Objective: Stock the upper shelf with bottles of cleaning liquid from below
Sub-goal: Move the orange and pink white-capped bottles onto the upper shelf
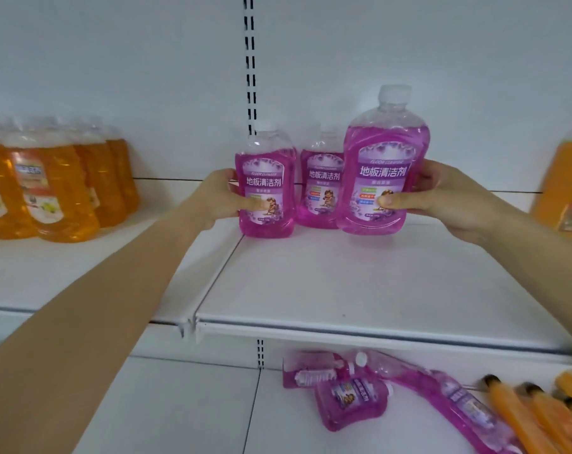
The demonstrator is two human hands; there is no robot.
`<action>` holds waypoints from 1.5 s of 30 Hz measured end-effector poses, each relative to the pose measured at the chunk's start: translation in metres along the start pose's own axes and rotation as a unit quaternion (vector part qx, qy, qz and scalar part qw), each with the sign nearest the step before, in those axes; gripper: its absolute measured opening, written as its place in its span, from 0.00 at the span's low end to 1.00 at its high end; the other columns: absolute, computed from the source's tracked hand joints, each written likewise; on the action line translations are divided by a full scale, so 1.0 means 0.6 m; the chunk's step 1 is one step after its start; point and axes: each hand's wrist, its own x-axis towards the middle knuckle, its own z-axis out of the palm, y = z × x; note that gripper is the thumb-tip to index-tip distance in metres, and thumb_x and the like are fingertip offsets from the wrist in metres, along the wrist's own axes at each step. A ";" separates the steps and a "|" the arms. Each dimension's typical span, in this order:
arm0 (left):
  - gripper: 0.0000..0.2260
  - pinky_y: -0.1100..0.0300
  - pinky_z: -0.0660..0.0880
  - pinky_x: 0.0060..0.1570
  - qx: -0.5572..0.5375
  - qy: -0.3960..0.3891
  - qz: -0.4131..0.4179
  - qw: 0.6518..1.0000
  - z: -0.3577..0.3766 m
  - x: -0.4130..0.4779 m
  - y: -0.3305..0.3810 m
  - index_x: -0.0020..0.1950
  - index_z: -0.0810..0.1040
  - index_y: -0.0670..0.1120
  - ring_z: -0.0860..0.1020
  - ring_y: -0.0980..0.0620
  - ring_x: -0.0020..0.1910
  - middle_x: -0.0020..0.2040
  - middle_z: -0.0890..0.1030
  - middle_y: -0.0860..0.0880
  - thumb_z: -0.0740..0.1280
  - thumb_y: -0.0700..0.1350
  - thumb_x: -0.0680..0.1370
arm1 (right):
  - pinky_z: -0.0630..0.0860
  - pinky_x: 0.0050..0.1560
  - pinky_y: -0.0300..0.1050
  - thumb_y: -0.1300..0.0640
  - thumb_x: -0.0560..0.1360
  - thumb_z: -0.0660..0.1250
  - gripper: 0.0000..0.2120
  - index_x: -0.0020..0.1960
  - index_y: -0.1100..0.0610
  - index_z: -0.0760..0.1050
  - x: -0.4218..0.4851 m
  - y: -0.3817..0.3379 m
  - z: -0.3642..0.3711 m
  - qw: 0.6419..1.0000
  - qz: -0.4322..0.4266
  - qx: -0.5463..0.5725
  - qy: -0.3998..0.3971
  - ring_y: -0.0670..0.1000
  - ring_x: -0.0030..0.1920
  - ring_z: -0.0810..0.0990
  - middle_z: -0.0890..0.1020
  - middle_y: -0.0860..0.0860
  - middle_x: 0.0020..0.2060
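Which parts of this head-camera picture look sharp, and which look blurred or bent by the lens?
Head view: the held purple bottles and their labels are sharp; the orange bottles at the left edge are smeared; the shelf edge bows from wide-angle distortion; lighting is soft and even, with faint shadows.

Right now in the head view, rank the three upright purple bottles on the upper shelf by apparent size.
1. Purple bottle in the right hand: clearly largest, though it may be nearest the camera.
2. Purple bottle in the left hand.
3. Middle purple bottle: close to the second, set further back, so unsure.
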 end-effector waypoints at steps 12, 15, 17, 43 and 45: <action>0.37 0.57 0.74 0.54 0.128 -0.050 -0.017 0.990 -0.023 0.018 -0.006 0.68 0.67 0.42 0.77 0.50 0.56 0.60 0.78 0.46 0.78 0.49 0.64 | 0.74 0.54 0.43 0.60 0.66 0.75 0.23 0.59 0.53 0.74 0.079 0.015 0.056 0.994 0.095 -0.047 -0.004 0.46 0.52 0.80 0.82 0.47 0.51; 0.36 0.57 0.68 0.60 0.245 0.014 0.012 0.969 -0.052 0.009 -0.005 0.72 0.63 0.43 0.72 0.47 0.65 0.68 0.71 0.44 0.74 0.52 0.69 | 0.74 0.54 0.41 0.61 0.68 0.73 0.20 0.58 0.54 0.74 0.080 0.021 0.067 0.993 0.113 -0.040 -0.008 0.44 0.49 0.79 0.82 0.46 0.49; 0.30 0.59 0.67 0.56 0.309 0.047 0.052 0.948 -0.067 -0.005 -0.005 0.69 0.66 0.45 0.72 0.47 0.63 0.66 0.73 0.45 0.71 0.53 0.72 | 0.74 0.49 0.39 0.62 0.68 0.73 0.19 0.57 0.55 0.74 0.081 0.024 0.076 0.992 0.116 -0.042 -0.008 0.43 0.47 0.79 0.82 0.46 0.47; 0.16 0.46 0.73 0.56 0.393 0.054 0.227 0.890 -0.042 -0.182 -0.006 0.60 0.73 0.48 0.76 0.45 0.56 0.56 0.80 0.49 0.64 0.54 0.76 | 0.64 0.52 0.38 0.47 0.77 0.60 0.18 0.62 0.56 0.74 -0.210 -0.020 0.093 0.875 -0.060 -0.471 0.100 0.53 0.58 0.75 0.78 0.54 0.58; 0.17 0.48 0.73 0.55 0.386 0.081 0.262 0.881 -0.011 -0.221 -0.013 0.62 0.73 0.47 0.75 0.44 0.57 0.58 0.78 0.47 0.62 0.53 0.77 | 0.63 0.54 0.36 0.46 0.78 0.60 0.21 0.64 0.57 0.73 -0.250 -0.005 0.096 0.868 -0.090 -0.471 0.128 0.55 0.60 0.74 0.77 0.56 0.60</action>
